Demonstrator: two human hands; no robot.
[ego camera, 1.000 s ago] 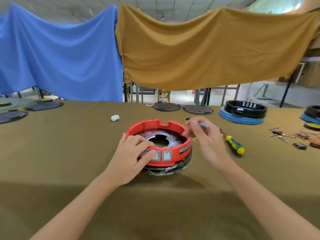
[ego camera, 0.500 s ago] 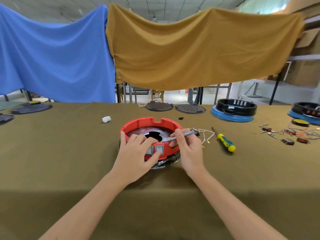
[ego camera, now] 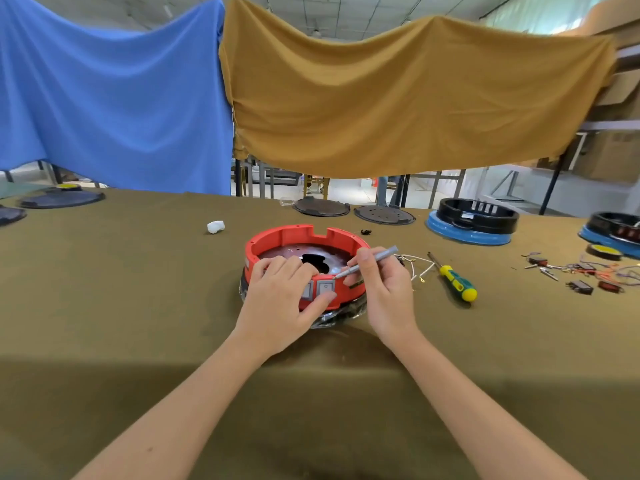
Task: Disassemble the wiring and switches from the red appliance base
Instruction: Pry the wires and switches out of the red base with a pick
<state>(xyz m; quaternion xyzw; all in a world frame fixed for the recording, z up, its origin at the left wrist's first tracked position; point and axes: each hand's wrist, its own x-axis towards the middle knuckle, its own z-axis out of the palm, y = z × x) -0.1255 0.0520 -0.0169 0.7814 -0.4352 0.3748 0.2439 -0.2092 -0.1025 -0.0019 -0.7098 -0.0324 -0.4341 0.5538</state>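
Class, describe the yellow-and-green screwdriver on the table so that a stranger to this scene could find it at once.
Start at the red appliance base in the middle of the table. Look to its right, past the loose white wires, to the screwdriver lying flat. Unlike the slim grey tool in the right hand, it has a chunky yellow-and-green handle.

A single head-worn camera is looking forward and down over the table (ego camera: 104,306), sitting close above the near edge, perhaps slightly tilted.
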